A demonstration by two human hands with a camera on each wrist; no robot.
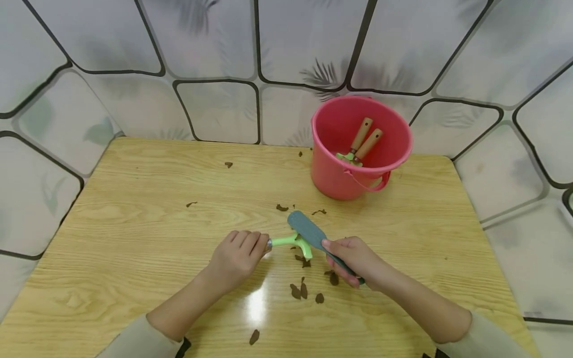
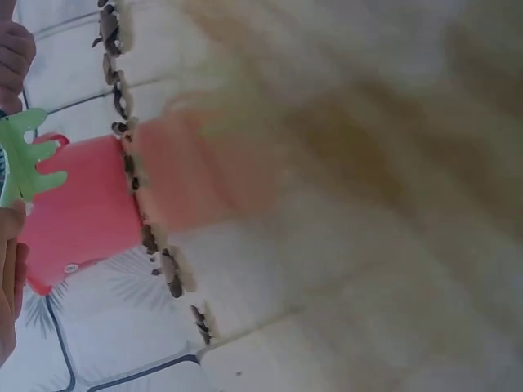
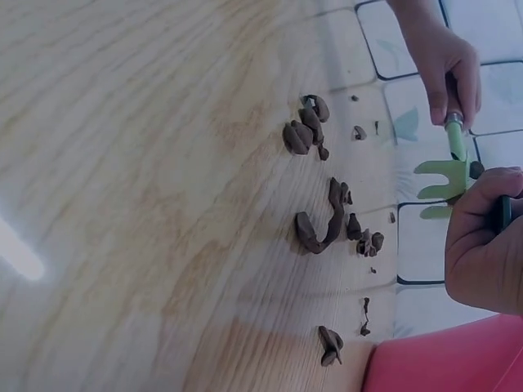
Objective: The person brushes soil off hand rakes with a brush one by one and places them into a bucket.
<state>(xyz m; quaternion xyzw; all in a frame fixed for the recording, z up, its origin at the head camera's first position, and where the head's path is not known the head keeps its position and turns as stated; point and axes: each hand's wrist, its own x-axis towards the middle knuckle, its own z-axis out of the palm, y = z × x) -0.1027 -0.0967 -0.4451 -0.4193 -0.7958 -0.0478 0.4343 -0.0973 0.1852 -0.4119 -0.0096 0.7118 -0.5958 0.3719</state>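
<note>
My left hand (image 1: 239,256) grips the handle of a small hand rake with a light green, pronged head (image 1: 284,240). The right hand (image 1: 355,258) holds a grey-blue tool with a long flat blade (image 1: 306,228), thumb on top of its narrow neck. The blade lies across the green prongs in the head view, just above the table. In the right wrist view, dark brown matter sits against the rake's prongs (image 3: 445,191). Below the two tools lie several dark brown clay-like crumbs (image 1: 295,291).
A pink bucket (image 1: 331,174) stands at the back right, with two wooden-handled tools (image 1: 368,145) leaning inside. More brown bits (image 1: 282,208) are scattered over the light wooden table (image 1: 147,209). Patterned padded panels (image 1: 215,109) border the table at the back and sides.
</note>
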